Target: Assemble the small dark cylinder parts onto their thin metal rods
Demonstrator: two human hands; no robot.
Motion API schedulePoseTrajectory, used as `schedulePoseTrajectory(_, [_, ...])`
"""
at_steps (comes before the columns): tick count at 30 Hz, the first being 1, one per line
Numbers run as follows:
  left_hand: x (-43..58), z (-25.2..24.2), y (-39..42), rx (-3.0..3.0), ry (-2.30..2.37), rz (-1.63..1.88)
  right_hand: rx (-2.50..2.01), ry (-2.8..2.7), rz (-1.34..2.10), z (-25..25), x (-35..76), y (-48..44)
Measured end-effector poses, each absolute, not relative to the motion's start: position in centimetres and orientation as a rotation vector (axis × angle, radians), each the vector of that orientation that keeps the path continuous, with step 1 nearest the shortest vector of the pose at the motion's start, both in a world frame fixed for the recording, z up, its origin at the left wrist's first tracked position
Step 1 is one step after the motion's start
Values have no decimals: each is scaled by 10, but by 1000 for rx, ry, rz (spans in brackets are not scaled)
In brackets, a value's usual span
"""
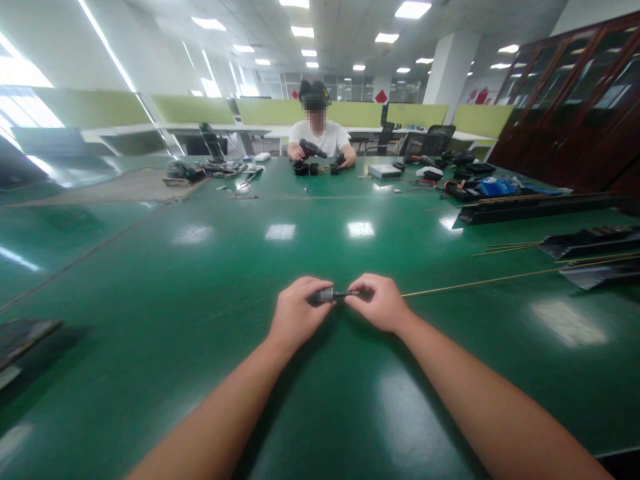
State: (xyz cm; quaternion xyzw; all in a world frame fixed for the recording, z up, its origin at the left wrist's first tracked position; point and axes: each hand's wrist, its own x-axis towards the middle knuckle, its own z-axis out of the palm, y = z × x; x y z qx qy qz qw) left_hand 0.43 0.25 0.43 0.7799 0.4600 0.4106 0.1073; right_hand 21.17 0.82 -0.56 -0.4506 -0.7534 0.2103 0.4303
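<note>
My left hand (301,315) is closed around a short dark cylinder with a grey band (327,295), near the middle of the view. From the cylinder's right end a thin black rod (345,293) runs level into the fingers of my right hand (377,303), which pinch it. The two hands are a small gap apart, just above the green table (240,253). A long thin brass-coloured rod (465,286) stretches right from behind my right hand; whether my fingers also hold it is hidden.
Long black channel pieces (540,208) and more thin rods (510,248) lie at the right. Across the table sits a person (320,137) holding a dark power drill (313,148). Tools and parts clutter the far edge, with a white box (385,171). A dark panel (25,339) is at left.
</note>
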Motion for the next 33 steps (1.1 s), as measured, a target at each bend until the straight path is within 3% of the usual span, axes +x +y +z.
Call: schedulePoseTrajectory(33, [-1,4,7,2273,1415,1202,-1190,-1853,498,-6,215,11])
